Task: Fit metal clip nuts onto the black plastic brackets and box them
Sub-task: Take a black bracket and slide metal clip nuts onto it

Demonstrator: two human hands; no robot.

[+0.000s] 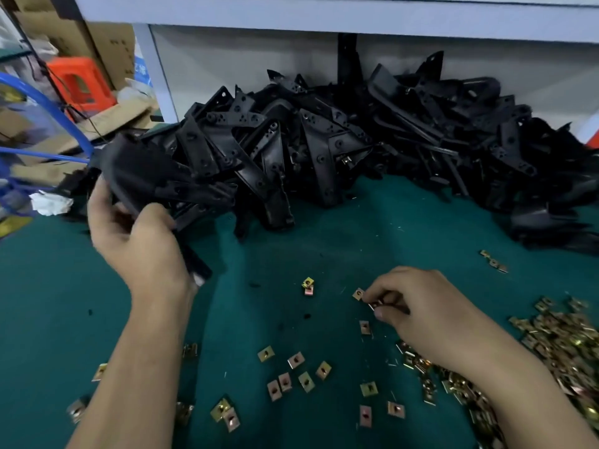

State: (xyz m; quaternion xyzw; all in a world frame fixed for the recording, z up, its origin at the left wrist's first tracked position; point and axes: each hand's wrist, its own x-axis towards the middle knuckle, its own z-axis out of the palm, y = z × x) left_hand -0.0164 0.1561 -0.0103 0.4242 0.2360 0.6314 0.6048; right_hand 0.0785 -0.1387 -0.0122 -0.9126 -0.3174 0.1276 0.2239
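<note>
My left hand grips a black plastic bracket, lifted at the left end of a big heap of black brackets along the back of the green table. My right hand rests low on the table and pinches a small brass-coloured clip nut between thumb and fingers. Another clip nut lies right at its fingertips. Several loose clip nuts are scattered in front of me, and a dense pile of clip nuts lies at the right.
The green table mat is bounded at the back by a white panel. Off the table's left edge stand a blue metal frame, an orange stool and cardboard boxes. A crumpled white rag lies at the left.
</note>
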